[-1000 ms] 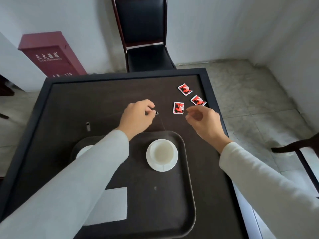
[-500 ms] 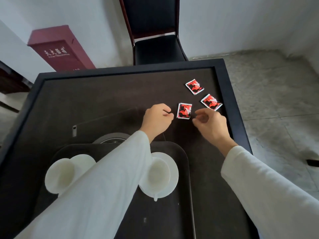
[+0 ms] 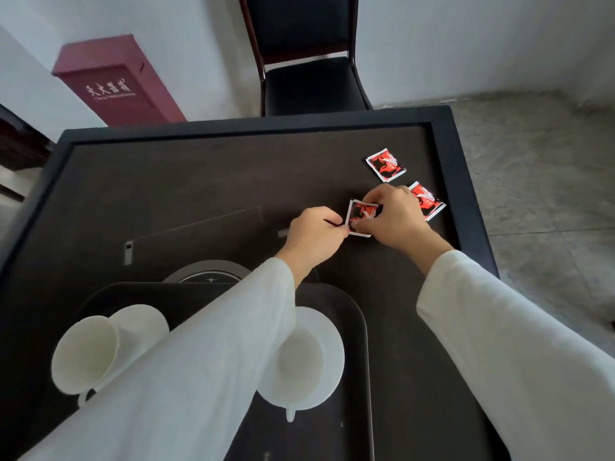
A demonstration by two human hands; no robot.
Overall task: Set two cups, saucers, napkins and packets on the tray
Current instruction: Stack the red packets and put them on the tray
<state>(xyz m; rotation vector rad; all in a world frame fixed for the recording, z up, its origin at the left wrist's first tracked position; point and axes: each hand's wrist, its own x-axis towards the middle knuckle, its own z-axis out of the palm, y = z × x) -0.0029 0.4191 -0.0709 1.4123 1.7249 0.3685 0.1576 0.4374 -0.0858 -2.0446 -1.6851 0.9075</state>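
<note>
A dark tray (image 3: 361, 331) lies near me with two white cups on saucers: one cup (image 3: 85, 354) at its left, another (image 3: 299, 361) at its right, both partly under my left sleeve. Beyond the tray, my right hand (image 3: 392, 217) pinches a red and black packet (image 3: 361, 214) that lies on the table. My left hand (image 3: 312, 236) is curled, fingertips at the packet's left corner. A second packet (image 3: 429, 202) sits just right of my right hand, and a third (image 3: 386, 164) lies farther back. No napkin shows.
The dark table (image 3: 199, 181) has a raised rim. A round grey disc (image 3: 206, 272) is set in it behind the tray. A black chair (image 3: 309, 81) stands at the far side, a red cabinet (image 3: 113, 84) at the back left. Tiled floor lies to the right.
My right hand moved left onto the nearest packet and closed its fingers on it. My left hand slid right to the packet's corner. The camera tipped down and the napkin left the view.
</note>
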